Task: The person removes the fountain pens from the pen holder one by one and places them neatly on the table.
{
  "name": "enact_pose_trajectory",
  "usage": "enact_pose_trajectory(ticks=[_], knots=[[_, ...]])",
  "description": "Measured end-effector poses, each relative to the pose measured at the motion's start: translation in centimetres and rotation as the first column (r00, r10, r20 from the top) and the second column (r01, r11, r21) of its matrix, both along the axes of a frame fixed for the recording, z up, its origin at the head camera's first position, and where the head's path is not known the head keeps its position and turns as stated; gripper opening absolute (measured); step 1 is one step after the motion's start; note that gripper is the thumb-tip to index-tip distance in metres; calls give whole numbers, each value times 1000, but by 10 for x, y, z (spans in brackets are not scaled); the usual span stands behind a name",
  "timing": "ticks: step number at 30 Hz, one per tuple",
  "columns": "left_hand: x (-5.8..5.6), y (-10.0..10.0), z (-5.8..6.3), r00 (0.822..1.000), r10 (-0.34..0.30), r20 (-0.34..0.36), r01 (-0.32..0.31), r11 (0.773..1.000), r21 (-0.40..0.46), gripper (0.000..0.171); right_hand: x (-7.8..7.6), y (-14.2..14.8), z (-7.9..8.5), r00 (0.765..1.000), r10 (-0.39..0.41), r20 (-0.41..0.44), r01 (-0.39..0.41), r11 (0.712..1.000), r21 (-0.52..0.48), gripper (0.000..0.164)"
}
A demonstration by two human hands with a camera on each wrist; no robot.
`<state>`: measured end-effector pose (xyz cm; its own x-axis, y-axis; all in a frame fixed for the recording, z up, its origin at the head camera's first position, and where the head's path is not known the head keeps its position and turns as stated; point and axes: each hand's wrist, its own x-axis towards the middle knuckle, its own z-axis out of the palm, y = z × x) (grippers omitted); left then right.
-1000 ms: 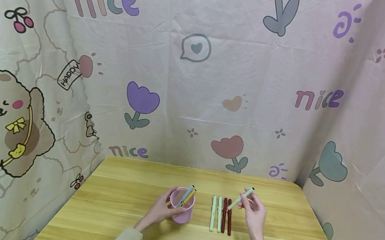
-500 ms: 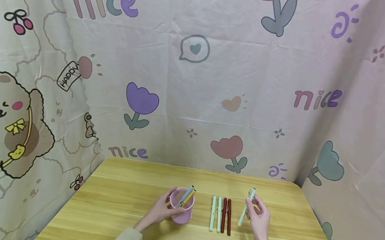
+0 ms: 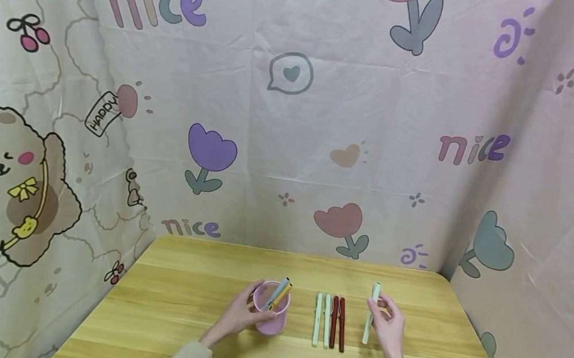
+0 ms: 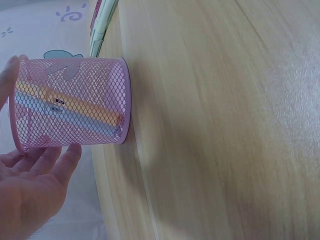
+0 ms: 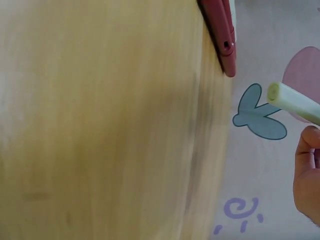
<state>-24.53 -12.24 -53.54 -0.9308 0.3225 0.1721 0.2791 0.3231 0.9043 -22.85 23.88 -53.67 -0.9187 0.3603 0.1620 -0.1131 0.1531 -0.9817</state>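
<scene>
My left hand (image 3: 245, 311) grips a pink mesh pen holder (image 3: 273, 323), thumb on the near side and fingers round the far side. Inside lean a blue pen (image 3: 277, 293) and a yellow pen (image 3: 283, 294); the left wrist view shows both through the mesh (image 4: 75, 107). To the right, my right hand (image 3: 388, 327) pinches a pale green pen (image 3: 371, 314) near its upper part, its lower end pointing toward me. In the right wrist view that pen's end (image 5: 295, 102) shows above the table, apart from the dark red pens (image 5: 222, 35).
Between the hands, two pale green pens (image 3: 322, 321) and two dark red pens (image 3: 337, 323) lie side by side on the wooden table (image 3: 178, 284). A printed cloth (image 3: 292, 122) hangs behind the table's back edge and along both sides.
My right hand has moved right, away from the dark red pens, and the pale green pen has swung from slanting to nearly lengthwise. My left hand and the pen holder stay put.
</scene>
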Motion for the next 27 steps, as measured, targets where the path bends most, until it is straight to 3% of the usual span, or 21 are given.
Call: enact_pose_trajectory(ticks=[6,15,27], knots=[[0,0,1,1000,-1,-4,1,1000,-1,97,-2,6,-4,999,29,18,-30,998,54,41],[1,1,2,1000,12,2,-12,1000,-5,96,-5,15,-10,989,86,124,-105,982,155,44],[2,2,2,1000,6,11,-6,1000,10,95,-10,14,-16,959,171,225,-202,971,127,47]])
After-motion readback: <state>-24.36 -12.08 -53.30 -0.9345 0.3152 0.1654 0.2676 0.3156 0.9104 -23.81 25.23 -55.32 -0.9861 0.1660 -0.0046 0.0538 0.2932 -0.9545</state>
